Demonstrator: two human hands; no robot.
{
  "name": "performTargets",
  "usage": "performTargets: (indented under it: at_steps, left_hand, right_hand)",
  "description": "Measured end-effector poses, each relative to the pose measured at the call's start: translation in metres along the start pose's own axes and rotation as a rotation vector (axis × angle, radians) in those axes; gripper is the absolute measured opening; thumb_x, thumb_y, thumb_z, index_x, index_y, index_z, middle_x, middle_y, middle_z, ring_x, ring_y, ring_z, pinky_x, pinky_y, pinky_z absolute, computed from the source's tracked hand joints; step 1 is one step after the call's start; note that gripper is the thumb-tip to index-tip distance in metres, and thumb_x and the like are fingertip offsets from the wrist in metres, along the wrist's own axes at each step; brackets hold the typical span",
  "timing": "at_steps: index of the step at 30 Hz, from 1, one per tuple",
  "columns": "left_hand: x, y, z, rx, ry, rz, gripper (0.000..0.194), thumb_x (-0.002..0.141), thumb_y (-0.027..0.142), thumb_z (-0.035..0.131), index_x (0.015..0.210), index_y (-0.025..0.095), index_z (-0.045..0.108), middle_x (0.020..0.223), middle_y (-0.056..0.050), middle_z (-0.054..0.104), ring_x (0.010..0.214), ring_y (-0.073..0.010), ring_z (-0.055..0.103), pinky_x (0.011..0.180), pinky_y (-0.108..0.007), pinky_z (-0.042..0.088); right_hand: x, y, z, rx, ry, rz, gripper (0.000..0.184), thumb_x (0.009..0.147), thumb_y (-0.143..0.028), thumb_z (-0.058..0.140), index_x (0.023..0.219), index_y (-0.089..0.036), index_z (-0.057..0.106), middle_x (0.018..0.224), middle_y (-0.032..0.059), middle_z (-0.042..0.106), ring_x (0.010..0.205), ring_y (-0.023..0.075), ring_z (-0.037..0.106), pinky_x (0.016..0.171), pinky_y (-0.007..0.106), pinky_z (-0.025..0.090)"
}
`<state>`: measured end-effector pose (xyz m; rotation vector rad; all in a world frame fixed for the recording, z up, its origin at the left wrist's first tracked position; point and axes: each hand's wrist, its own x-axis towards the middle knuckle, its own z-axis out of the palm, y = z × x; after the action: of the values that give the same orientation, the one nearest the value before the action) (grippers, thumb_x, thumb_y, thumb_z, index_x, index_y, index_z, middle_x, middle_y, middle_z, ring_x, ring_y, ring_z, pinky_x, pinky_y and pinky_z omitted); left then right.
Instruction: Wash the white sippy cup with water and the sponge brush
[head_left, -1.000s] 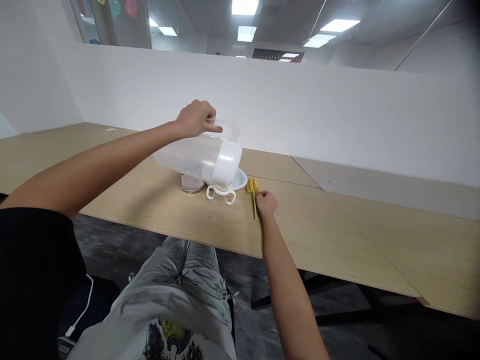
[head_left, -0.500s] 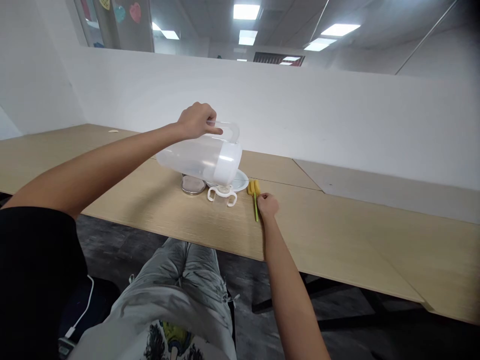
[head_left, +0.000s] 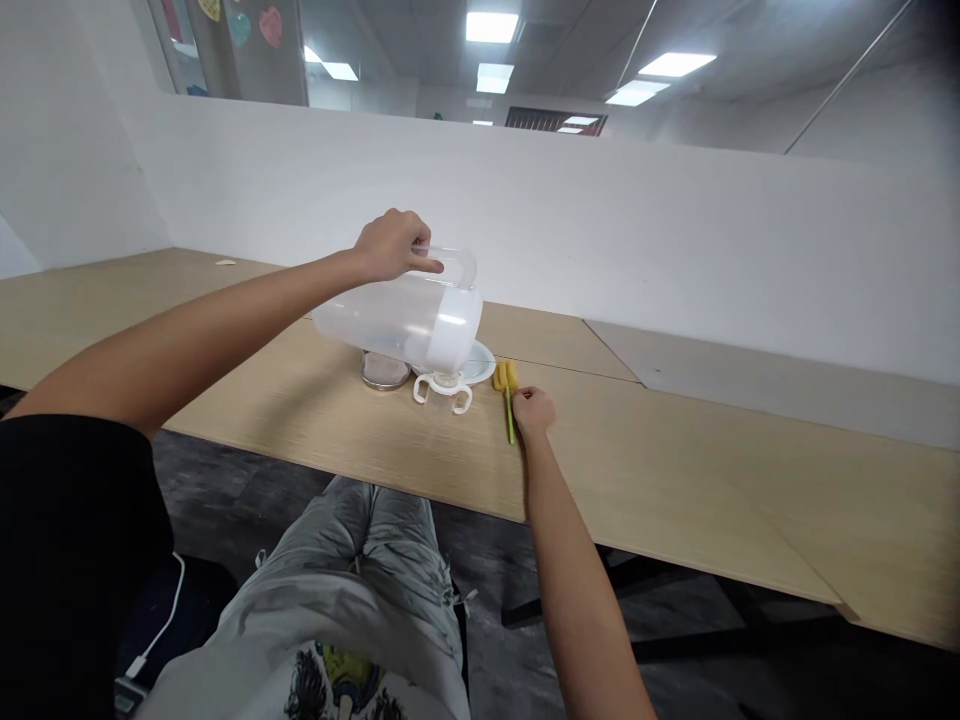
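Note:
My left hand grips the handle of a clear plastic pitcher with a white lid end, held tipped on its side above the wooden table. Its mouth hangs over a small clear cup with two white handles. My right hand rests on the table, fingers curled beside the green handle of a brush with a yellow sponge head; whether it grips the handle is hard to tell.
A round metal dish and a white plate sit under the pitcher. A white partition wall runs behind the table. My grey-trousered legs are below the table edge, and a white cable hangs at lower left.
Almost nothing differs: the pitcher stays tipped over the cup and my right hand stays by the brush. The view has shifted very slightly.

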<state>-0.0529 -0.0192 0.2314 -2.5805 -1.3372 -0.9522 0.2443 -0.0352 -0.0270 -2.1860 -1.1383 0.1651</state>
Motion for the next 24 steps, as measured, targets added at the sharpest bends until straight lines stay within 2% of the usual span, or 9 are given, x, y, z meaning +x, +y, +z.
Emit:
performTargets:
  at_steps: [6, 11, 16, 24]
  left_hand:
    - [0.000, -0.007, 0.004, 0.001, 0.024, -0.008, 0.035, 0.067, 0.039, 0.074, 0.060, 0.016, 0.049, 0.060, -0.002, 0.047, 0.081, -0.0222, 0.057, 0.065, -0.030, 0.034]
    - [0.002, -0.006, 0.000, 0.017, 0.041, -0.030, 0.031, 0.069, 0.040, 0.072, 0.064, 0.015, 0.055, 0.063, -0.003, 0.049, 0.081, -0.0219, 0.056, 0.068, -0.031, 0.036]
    - [0.011, -0.011, -0.003, 0.043, 0.129, -0.117, 0.029, 0.072, 0.041, 0.069, 0.069, 0.015, 0.058, 0.067, -0.004, 0.051, 0.080, -0.0205, 0.054, 0.072, -0.033, 0.039]
    - [0.020, -0.027, 0.025, 0.097, 0.134, -0.242, 0.028, 0.069, 0.041, 0.072, 0.071, 0.015, 0.060, 0.070, -0.003, 0.052, 0.081, -0.0207, 0.053, 0.076, -0.033, 0.042]
  right_hand:
    - [-0.001, -0.002, -0.002, -0.008, -0.014, 0.008, 0.026, 0.081, -0.023, 0.050, 0.097, -0.019, 0.071, 0.095, 0.0096, 0.071, 0.087, 0.0211, 0.064, 0.072, 0.027, 0.043]
    - [-0.002, -0.002, -0.002, -0.017, -0.014, 0.008, 0.028, 0.082, -0.023, 0.049, 0.099, -0.018, 0.071, 0.096, 0.0114, 0.070, 0.090, 0.0224, 0.064, 0.076, 0.029, 0.044]
    - [-0.002, -0.001, -0.002, -0.022, -0.015, 0.011, 0.028, 0.084, -0.025, 0.048, 0.100, -0.019, 0.070, 0.097, 0.0113, 0.070, 0.091, 0.0232, 0.064, 0.076, 0.030, 0.044]
    - [-0.001, 0.000, -0.002, -0.016, -0.014, 0.001, 0.026, 0.082, -0.025, 0.050, 0.099, -0.020, 0.070, 0.095, 0.0095, 0.071, 0.088, 0.0208, 0.064, 0.074, 0.028, 0.044]
